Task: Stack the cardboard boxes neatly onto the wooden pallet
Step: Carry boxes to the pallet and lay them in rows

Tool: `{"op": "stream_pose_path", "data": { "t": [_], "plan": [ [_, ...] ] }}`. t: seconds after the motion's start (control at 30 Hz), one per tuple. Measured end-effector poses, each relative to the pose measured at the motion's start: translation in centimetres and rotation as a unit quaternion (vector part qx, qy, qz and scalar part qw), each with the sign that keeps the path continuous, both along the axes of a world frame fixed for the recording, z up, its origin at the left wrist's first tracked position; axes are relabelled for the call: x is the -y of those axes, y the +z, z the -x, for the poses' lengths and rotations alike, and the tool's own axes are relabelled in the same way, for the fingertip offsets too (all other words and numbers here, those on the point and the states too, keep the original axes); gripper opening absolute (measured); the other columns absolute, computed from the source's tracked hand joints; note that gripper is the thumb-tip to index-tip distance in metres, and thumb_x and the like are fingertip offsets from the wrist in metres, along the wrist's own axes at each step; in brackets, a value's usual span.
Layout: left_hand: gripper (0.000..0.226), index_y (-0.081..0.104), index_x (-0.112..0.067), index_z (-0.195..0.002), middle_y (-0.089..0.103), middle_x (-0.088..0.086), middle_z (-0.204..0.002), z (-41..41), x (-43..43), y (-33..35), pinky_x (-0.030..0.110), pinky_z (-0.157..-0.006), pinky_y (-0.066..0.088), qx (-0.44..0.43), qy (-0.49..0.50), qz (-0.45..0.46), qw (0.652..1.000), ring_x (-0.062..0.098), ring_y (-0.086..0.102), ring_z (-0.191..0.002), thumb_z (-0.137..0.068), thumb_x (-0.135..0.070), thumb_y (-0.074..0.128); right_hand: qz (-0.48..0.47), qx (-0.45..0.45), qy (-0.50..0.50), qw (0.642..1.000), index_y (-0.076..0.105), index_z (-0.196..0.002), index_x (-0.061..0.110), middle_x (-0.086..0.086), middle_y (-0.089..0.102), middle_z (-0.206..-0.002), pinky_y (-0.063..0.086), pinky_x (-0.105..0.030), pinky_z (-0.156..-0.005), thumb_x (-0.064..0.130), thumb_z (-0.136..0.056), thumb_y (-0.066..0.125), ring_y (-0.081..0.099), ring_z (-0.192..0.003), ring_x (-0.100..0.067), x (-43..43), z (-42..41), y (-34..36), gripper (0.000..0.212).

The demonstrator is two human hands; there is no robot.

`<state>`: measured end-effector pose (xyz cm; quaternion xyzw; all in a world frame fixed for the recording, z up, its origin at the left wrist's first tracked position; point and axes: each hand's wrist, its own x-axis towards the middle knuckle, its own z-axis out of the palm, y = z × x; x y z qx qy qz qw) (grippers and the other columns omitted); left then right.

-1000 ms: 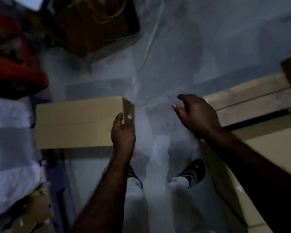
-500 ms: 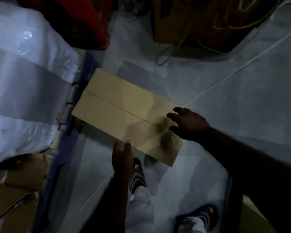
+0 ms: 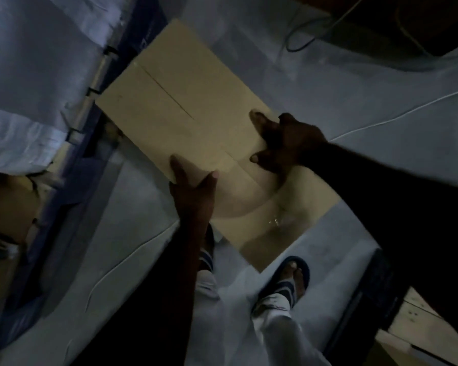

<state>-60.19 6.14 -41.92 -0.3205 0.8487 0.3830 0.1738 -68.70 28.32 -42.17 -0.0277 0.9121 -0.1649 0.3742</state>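
Dim, bluish indoor light leaves the cardboard box (image 3: 175, 101) as the brightest surface, crossed by a soft curved shadow with a small glint near its lower corner. The right arm (image 3: 407, 207) sinks into near-black; blur softens every edge.

Pale grey floor (image 3: 354, 83): thin white cable (image 3: 397, 116) crossing at 3 o'clock, sandalled foot (image 3: 288, 281) standing at 6 o'clock, wooden pallet (image 3: 418, 320) at 5 o'clock.
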Motion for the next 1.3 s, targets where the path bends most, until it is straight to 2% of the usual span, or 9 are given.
{"op": "stream_pose_path", "data": {
  "t": [0.1,0.23,0.37,0.57,0.67,0.77,0.9,1.0,1.3],
  "plan": [
    [0.095,0.014,-0.029,-0.157,0.023,0.020,-0.155,0.4,0.4,3.2,0.042,-0.112,0.031,0.015,-0.044,0.025,0.999,0.039,0.033,-0.138,-0.083,-0.052,0.069,0.018,-0.004,-0.049,0.999,-0.003,-0.153,0.051,-0.013,0.037,-0.136,0.047,-0.043,-0.100,0.083,-0.075,0.053,0.053,-0.120,-0.040,-0.8,-4.2,4.2,0.102],
    [0.083,0.019,-0.031,-0.155,0.007,0.007,-0.163,1.6,-1.1,11.0,0.037,-0.115,0.025,0.063,-0.193,0.089,0.975,0.028,0.020,-0.147,-0.088,-0.060,0.059,0.013,0.011,-0.153,0.988,0.004,-0.154,0.048,-0.005,0.011,-0.164,0.039,-0.041,-0.109,0.084,-0.076,0.051,0.037,-0.142,-0.032,-2.4,-9.2,12.7,0.099],
    [0.081,0.021,-0.034,-0.154,0.000,0.000,-0.165,2.9,-3.5,21.5,0.039,-0.114,0.026,0.101,-0.307,0.094,0.942,0.024,0.019,-0.148,-0.087,-0.064,0.055,0.023,0.012,-0.207,0.978,0.010,-0.156,0.042,0.003,0.003,-0.165,0.040,-0.040,-0.108,0.087,-0.074,0.049,0.034,-0.144,-0.026,-4.8,-12.3,23.1,0.101],
    [0.092,0.027,-0.026,-0.154,0.008,0.010,-0.163,4.1,-8.2,38.7,0.035,-0.113,0.031,0.071,-0.426,0.085,0.898,0.027,0.029,-0.145,-0.080,-0.070,0.061,0.032,-0.034,-0.275,0.960,0.023,-0.155,0.036,0.009,0.004,-0.166,0.038,-0.039,-0.113,0.087,-0.073,0.049,0.030,-0.147,-0.018,-9.0,-15.6,39.3,0.100],
    [0.090,0.030,-0.023,-0.153,0.018,0.015,-0.159,4.6,-11.0,46.7,0.035,-0.110,0.033,0.036,-0.467,0.091,0.879,0.032,0.033,-0.141,-0.081,-0.067,0.061,0.026,-0.076,-0.304,0.949,0.027,-0.154,0.033,0.004,0.010,-0.165,0.040,-0.039,-0.110,0.087,-0.073,0.048,0.034,-0.144,-0.021,-10.7,-17.0,46.3,0.099],
    [0.084,0.038,-0.021,-0.149,0.032,0.016,-0.153,4.8,-13.3,52.7,0.033,-0.104,0.038,-0.009,-0.501,0.090,0.861,0.032,0.041,-0.135,-0.082,-0.065,0.062,0.012,-0.103,-0.332,0.938,0.038,-0.143,0.034,0.002,0.021,-0.159,0.046,-0.041,-0.103,0.086,-0.075,0.047,0.045,-0.135,-0.025,-11.9,-18.5,52.6,0.086],
    [0.076,0.050,-0.014,-0.140,0.050,0.012,-0.144,3.4,-15.3,56.1,0.029,-0.097,0.042,-0.033,-0.539,0.045,0.841,0.027,0.052,-0.126,-0.081,-0.059,0.067,-0.031,-0.101,-0.381,0.918,0.034,-0.149,0.034,0.003,0.014,-0.164,0.043,-0.041,-0.107,0.085,-0.075,0.048,0.041,-0.139,-0.025,-12.4,-21.9,58.0,0.091],
    [0.086,0.043,-0.020,-0.146,0.046,0.012,-0.147,2.8,-16.3,56.6,0.032,-0.103,0.043,-0.025,-0.571,0.044,0.820,0.027,0.050,-0.129,-0.077,-0.068,0.064,-0.066,-0.090,-0.414,0.903,0.024,-0.154,0.037,0.006,0.005,-0.166,0.040,-0.042,-0.109,0.086,-0.077,0.043,0.035,-0.144,-0.026,-11.5,-24.2,59.8,0.093],
    [0.080,0.042,-0.025,-0.143,0.041,0.017,-0.140,-0.6,-19.1,58.1,0.037,-0.096,0.046,-0.055,-0.701,0.118,0.701,0.034,0.049,-0.124,-0.082,-0.077,0.046,-0.095,-0.067,-0.538,0.835,0.019,-0.155,0.037,0.005,-0.002,-0.167,0.037,-0.044,-0.110,0.084,-0.079,0.039,0.035,-0.143,-0.029,-8.7,-29.3,61.2,0.092]
  ]
}}
